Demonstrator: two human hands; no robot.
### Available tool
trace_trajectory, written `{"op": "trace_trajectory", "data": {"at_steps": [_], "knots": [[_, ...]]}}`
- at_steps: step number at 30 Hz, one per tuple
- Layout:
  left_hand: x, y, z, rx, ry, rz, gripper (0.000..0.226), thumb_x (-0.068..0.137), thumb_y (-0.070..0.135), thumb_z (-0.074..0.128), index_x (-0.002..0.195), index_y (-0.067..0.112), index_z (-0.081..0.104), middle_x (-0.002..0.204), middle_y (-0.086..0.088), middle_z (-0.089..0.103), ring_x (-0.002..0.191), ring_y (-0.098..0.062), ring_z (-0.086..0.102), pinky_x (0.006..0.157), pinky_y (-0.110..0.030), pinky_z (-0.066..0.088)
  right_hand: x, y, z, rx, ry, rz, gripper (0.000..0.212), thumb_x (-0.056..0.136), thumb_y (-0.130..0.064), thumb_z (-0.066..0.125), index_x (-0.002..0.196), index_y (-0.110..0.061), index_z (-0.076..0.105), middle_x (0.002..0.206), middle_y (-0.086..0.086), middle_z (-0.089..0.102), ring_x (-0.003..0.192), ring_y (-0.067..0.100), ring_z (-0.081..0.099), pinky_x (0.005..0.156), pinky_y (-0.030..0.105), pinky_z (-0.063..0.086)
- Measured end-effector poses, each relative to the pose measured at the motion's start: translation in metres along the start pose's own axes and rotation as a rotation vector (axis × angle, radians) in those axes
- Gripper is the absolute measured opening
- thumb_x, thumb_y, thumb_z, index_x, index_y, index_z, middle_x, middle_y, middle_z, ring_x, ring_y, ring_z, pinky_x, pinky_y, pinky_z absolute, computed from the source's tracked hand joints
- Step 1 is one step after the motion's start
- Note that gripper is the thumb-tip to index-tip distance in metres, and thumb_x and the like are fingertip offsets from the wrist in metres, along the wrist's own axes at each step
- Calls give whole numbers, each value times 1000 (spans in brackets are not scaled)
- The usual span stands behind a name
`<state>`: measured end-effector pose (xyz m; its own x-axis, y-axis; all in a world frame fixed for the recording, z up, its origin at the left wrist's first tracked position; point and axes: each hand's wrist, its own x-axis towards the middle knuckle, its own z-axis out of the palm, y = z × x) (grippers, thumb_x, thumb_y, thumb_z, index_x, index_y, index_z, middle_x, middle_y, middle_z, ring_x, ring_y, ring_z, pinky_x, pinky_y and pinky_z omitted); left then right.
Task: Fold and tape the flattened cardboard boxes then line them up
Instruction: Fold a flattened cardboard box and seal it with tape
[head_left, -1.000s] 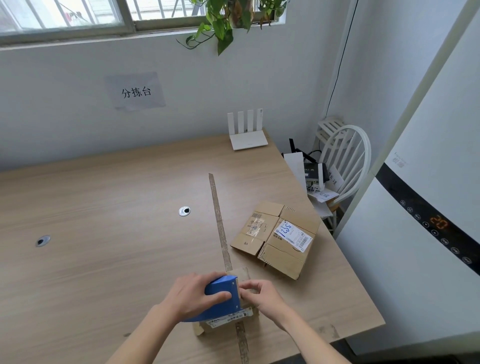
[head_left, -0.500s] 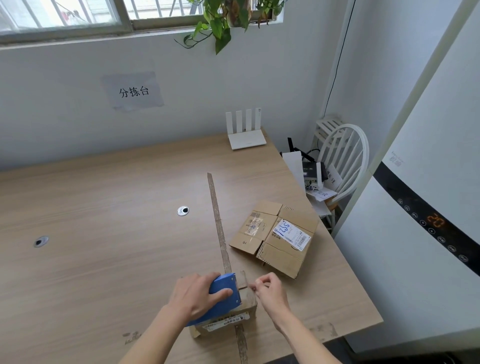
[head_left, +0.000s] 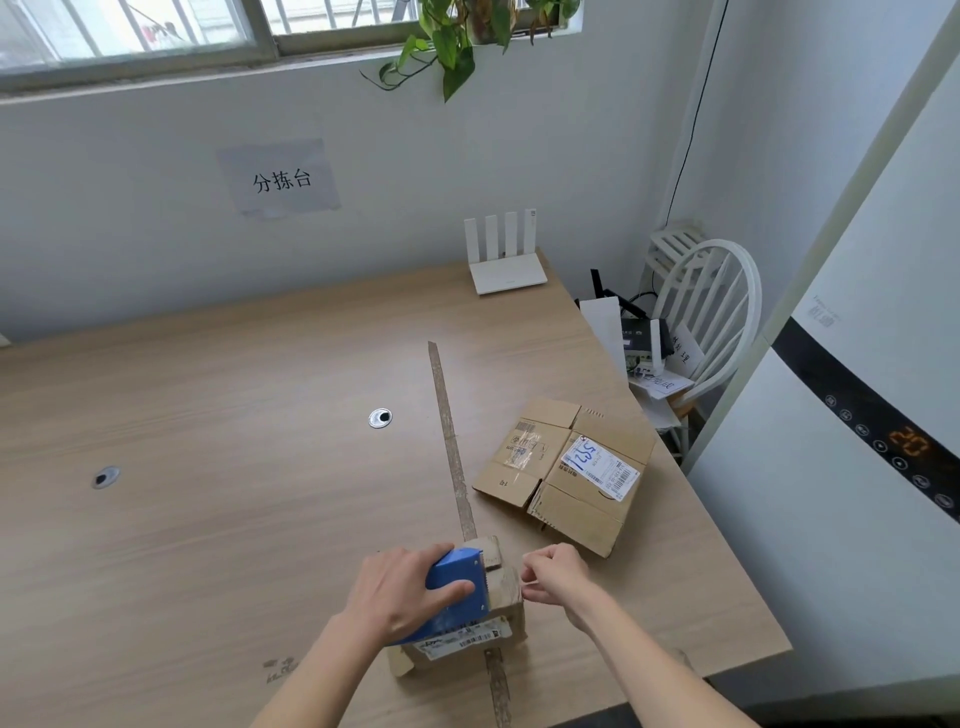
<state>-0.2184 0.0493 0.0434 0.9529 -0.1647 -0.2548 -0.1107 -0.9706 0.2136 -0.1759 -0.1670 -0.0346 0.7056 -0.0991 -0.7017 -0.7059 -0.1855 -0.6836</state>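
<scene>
Near edge: left hand (head_left: 400, 592) is gripping the blue tape dispenser (head_left: 460, 587), pressing it on the small folded box (head_left: 498, 608). Right hand (head_left: 556, 577), just right of the box, is pinching something thin, likely tape; cannot tell for sure. Flattened box (head_left: 569, 470) is lying farther right, near the table's (head_left: 208, 415) right edge. Wide bare tabletop is stretching left. White router (head_left: 506, 260) is standing at the far edge.

The small box (head_left: 506, 597) sits at the table's (head_left: 208, 519) near edge, on the tape strip (head_left: 451, 441). A tape dispenser (head_left: 457, 587) rests on the small box. The flattened boxes (head_left: 566, 473) lie behind it, to the right; the router (head_left: 506, 260) stands far behind.
</scene>
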Motion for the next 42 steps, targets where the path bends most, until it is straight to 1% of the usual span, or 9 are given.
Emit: {"op": "trace_trajectory", "data": {"at_steps": [7, 11, 13, 15, 18, 22, 27, 38, 42], "knots": [[-5, 1, 2, -25, 8, 8, 62, 91, 74, 42, 143, 42, 45, 117, 13, 69, 78, -4, 53, 57, -12, 27, 3, 9, 10, -157, 15, -12, 20, 83, -23, 76, 75, -5, 78, 76, 8, 76, 65, 21, 75, 72, 40, 64], [-8, 2, 2, -61, 2, 1, 62, 91, 73, 43, 144, 41, 44, 120, 13, 68, 79, -3, 52, 57, -11, 27, -2, 13, 15, -303, 108, -90, 11, 82, -38, 76, 77, -28, 77, 96, -5, 76, 77, 17, 73, 76, 38, 64], [-10, 1, 3, -79, -15, 5, 61, 91, 73, 44, 143, 41, 47, 118, 13, 69, 78, -2, 52, 57, -11, 28, -1, 13, 13, -468, 132, -145, 33, 80, -44, 74, 112, -37, 71, 127, -4, 68, 110, 20, 66, 97, 38, 55], [-11, -2, 2, -105, -12, -6, 60, 90, 74, 43, 140, 41, 49, 115, 15, 69, 79, -3, 55, 58, -12, 29, -6, 8, 5, -496, 125, -229, 80, 82, -36, 75, 152, -40, 36, 151, -3, 46, 137, 22, 46, 108, 38, 41], [-12, -9, 2, -151, 2, -27, 62, 87, 79, 41, 139, 45, 48, 112, 18, 68, 82, -2, 59, 60, -13, 31, -17, -1, -5, -477, -148, -479, 85, 84, -21, 67, 155, -42, 25, 164, -12, 25, 150, 9, 25, 121, 33, 26], [-13, -10, -2, -142, -15, -15, 60, 87, 78, 42, 136, 45, 50, 109, 18, 69, 80, -3, 58, 60, -14, 31, -17, -2, -2, -1003, -487, -652, 111, 73, -47, 72, 161, -36, 6, 169, -12, 1, 154, 5, -2, 126, 35, 0], [-15, -6, -6, -141, -46, -10, 56, 89, 76, 43, 135, 46, 50, 111, 17, 68, 80, -3, 57, 60, -12, 31, -15, -4, 6, -1189, -249, -857, 97, 68, -64, 77, 150, -41, 30, 147, -12, 36, 131, 17, 42, 106, 35, 37], [-25, -41, -18, -33, -22, 4, 54, 85, 77, 40, 118, 41, 62, 94, 16, 70, 75, -7, 61, 62, -22, 41, -10, 2, -25, -1260, -213, -821, 103, 70, -67, 74, 154, -38, 22, 146, -11, 34, 123, 15, 45, 97, 36, 47], [-27, -43, -36, -109, -25, 10, 30, 84, 78, 43, 106, 59, 52, 84, 27, 61, 75, -3, 60, 60, -15, 38, -15, 8, -19, -1222, -193, -815, 103, 71, -64, 74, 155, -39, 20, 150, -10, 30, 126, 17, 44, 99, 37, 46]]}}
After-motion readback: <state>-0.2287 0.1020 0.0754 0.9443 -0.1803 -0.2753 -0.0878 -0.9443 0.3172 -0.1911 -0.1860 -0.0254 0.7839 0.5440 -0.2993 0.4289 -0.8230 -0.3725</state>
